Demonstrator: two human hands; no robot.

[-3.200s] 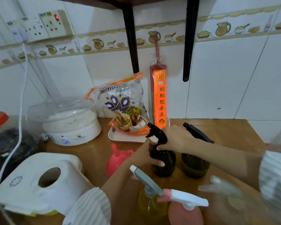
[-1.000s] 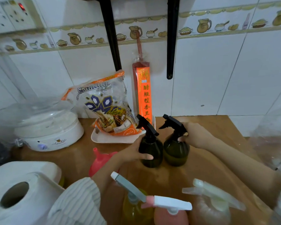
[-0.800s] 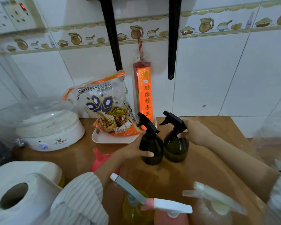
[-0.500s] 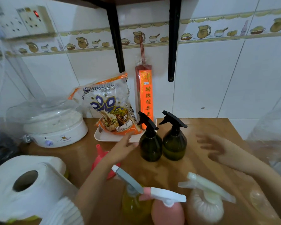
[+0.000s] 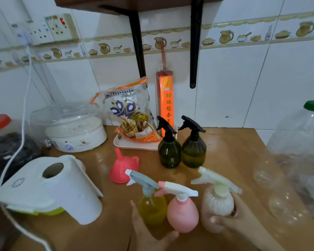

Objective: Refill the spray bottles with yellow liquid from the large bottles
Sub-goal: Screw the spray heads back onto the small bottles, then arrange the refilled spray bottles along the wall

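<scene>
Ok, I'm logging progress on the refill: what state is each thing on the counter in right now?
Two dark green spray bottles: upright, capped, side by side, untouched.
Yellow spray bottle: upright, capped, left hand around its base.
Pink spray bottle: upright, capped.
White spray bottle: capped, right hand gripping it.
Pink funnel: lying spout-up, unused.
Large clear bottle: green cap on, looks empty.
Wall socket: red light on.

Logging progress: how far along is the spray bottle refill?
Done: the two dark green bottles stand capped at the back. In hand: left hand around the yellow bottle, right hand on the white bottle. Left: the pink bottle; funnel idle.
</scene>
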